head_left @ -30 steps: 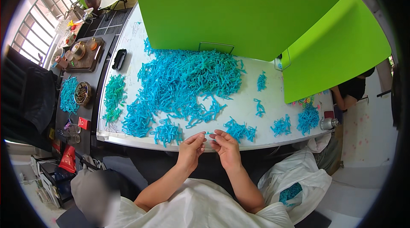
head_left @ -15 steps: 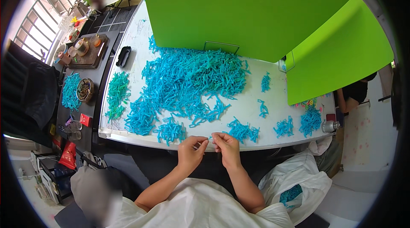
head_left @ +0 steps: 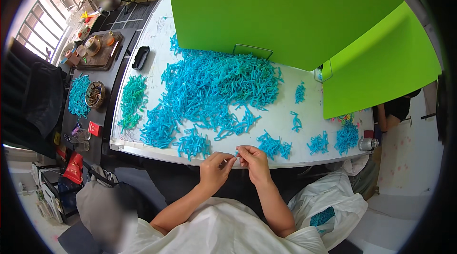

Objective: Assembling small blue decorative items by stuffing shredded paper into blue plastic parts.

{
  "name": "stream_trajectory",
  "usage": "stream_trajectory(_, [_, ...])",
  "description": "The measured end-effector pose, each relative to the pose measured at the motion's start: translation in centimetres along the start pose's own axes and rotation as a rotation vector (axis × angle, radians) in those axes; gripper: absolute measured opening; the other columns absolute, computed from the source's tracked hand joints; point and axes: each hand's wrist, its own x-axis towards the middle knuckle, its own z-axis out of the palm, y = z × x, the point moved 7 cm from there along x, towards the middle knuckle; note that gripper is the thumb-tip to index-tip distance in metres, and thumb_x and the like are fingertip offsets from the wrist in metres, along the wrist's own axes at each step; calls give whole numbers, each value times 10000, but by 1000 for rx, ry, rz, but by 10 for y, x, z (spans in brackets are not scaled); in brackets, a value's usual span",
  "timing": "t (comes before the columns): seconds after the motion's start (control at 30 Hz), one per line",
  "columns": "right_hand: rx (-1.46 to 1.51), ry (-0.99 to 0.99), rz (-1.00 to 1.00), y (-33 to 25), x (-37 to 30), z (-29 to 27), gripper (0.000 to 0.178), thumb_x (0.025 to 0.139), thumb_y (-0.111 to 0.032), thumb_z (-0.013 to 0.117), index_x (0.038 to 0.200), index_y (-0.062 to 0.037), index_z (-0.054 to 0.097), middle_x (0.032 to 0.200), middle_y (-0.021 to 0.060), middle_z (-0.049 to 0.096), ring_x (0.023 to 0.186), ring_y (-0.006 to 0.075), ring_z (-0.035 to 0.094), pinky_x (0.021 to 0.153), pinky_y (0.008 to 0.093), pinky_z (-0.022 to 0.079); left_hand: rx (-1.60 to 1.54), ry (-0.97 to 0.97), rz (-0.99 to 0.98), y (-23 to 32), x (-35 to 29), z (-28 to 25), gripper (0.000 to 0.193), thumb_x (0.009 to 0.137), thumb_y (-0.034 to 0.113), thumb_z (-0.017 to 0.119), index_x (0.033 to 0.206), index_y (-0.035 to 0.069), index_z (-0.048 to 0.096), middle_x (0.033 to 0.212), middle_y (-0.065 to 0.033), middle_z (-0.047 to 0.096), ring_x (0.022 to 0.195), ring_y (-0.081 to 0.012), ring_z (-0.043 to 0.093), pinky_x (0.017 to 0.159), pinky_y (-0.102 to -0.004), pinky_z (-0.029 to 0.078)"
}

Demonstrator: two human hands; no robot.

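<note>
My left hand [head_left: 215, 172] and my right hand [head_left: 254, 163] meet just in front of the near table edge, their fingertips pinched almost together. A tiny blue plastic piece [head_left: 237, 154] shows at my right fingertips; its shape is too small to tell. Whatever my left fingers pinch is hidden. Beyond my hands spreads a large heap of blue and teal slim plastic pieces [head_left: 214, 83] on the white table [head_left: 281, 125]. Smaller blue clusters lie nearest: one by my left hand [head_left: 193, 144], another by my right [head_left: 273, 145].
Green panels [head_left: 285, 11] stand across the table's far side and right. A green pile [head_left: 132, 102] and black tray [head_left: 140, 57] lie at left. Other blue piles [head_left: 346, 137] sit at right near a metal cylinder [head_left: 367, 143]. A white bag [head_left: 328, 201] stands beside me; a person [head_left: 395, 113] is beyond the panel.
The view has shifted slightly. My hands remain pinched together at the table edge, and a bit of blue now shows more plainly at my right fingertips.
</note>
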Motion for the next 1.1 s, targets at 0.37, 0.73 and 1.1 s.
stream_trajectory(0.37, [-22, 34, -37, -6, 6, 0, 207, 937, -193, 679, 1024, -9, 715, 824, 12, 669, 640, 36, 544, 583, 182, 449, 19, 20, -25, -6, 9, -5, 81, 822, 67, 762, 877, 46, 706, 771, -81, 656, 583, -166, 613, 520, -283, 475])
stream_trajectory(0.73, [236, 2, 58, -11, 1, -6, 172, 1002, -190, 559, 1046, -34, 617, 991, 114, 689, 829, 181, 691, 721, 264, 571, 525, 23, 178, -24, 70, 17, 42, 873, 65, 632, 868, 44, 596, 831, -160, 575, 685, -359, 626, 567, -441, 499])
stream_trajectory(1.1, [308, -75, 36, -13, -5, 1, 176, 1010, -178, 540, 1042, -18, 606, 1012, 138, 687, 863, 211, 704, 743, 300, 598, 434, 111, 169, -18, 76, 8, 73, 830, 6, 644, 888, 35, 612, 843, -164, 586, 698, -371, 616, 566, -444, 495])
